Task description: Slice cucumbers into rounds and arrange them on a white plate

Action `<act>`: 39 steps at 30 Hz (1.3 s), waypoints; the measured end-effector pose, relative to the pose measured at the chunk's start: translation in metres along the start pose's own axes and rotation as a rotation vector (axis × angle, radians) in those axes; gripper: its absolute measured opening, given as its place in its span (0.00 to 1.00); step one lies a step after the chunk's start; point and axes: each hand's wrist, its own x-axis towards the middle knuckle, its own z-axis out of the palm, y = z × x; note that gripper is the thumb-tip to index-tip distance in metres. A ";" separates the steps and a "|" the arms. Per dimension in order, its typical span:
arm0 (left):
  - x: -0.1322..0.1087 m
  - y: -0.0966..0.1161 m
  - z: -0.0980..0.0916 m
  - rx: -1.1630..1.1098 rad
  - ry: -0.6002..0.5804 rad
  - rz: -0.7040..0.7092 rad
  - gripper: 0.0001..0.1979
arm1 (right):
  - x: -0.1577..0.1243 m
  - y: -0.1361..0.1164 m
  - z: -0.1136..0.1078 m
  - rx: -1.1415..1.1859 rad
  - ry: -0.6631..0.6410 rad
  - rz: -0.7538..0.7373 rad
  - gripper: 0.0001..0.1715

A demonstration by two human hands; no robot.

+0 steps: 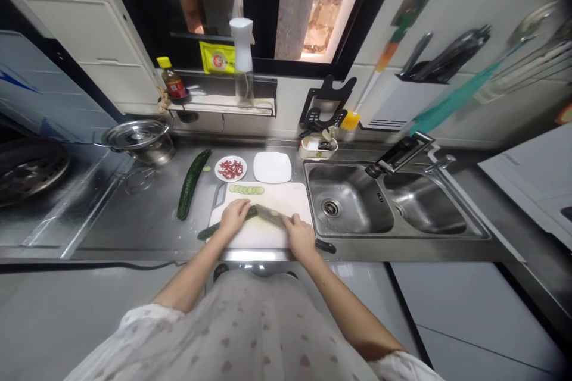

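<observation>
A white cutting board (286, 195) lies on the steel counter in front of me. My left hand (233, 217) is closed over a dark green cucumber (210, 230) that lies across the board's near left corner. My right hand (300, 237) grips the handle of a broad knife (270, 214), whose blade rests at the cucumber's cut end. A row of several cucumber slices (246, 190) sits along the board's far edge. A second, whole cucumber (191, 183) lies on the counter to the left.
Behind the board stand a small plate of red pieces (230, 168) and a white square plate (272, 167). A double sink (393, 202) with a tap is to the right. A lidded steel pot (139, 139) sits far left. Bottles stand on a shelf under the window.
</observation>
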 end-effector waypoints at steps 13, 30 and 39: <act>0.019 0.044 -0.004 -0.106 -0.254 0.205 0.17 | -0.005 0.003 0.003 -0.003 0.125 -0.061 0.25; 0.036 0.040 0.020 -0.165 -0.134 -0.171 0.07 | -0.015 0.020 0.017 -0.032 0.032 -0.009 0.22; 0.069 0.023 0.030 0.035 -0.124 -0.384 0.07 | -0.013 0.024 0.026 0.265 0.011 0.198 0.15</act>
